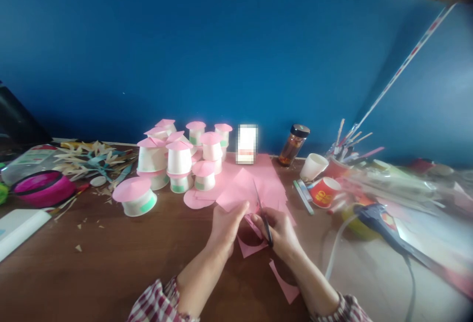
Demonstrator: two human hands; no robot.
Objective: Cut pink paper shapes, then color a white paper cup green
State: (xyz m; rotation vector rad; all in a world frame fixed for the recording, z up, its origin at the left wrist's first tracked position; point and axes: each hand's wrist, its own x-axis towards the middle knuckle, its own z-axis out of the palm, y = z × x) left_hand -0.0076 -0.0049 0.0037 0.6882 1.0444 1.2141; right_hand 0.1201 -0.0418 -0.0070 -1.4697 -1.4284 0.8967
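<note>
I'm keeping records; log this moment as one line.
left hand: holding pink paper | right hand: holding scissors | nearby: pink offcut

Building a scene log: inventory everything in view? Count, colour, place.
Sheet: 1, pink, centre
Scissors: 1, dark-handled, centre front
Loose paper: several, pink, centre
Scraps: at least 2, pink, front
Topped cups: roughly a dozen, white-green with pink tops, centre-left
Pixelated item: 1, white, by wall
Jar: 1, brown, dark lid, right of centre
Loose cups: 2, white and red, right
Glue gun: 1, dark blue, right
Round container: 1, magenta, left
Strips: many, cream and blue, left
Other clutter: count unclear, mixed, both sides
Wall: 1, blue, behind
Table: 1, brown, below
Left hand: 1, holding sheet
Right hand: 1, holding scissors
</note>
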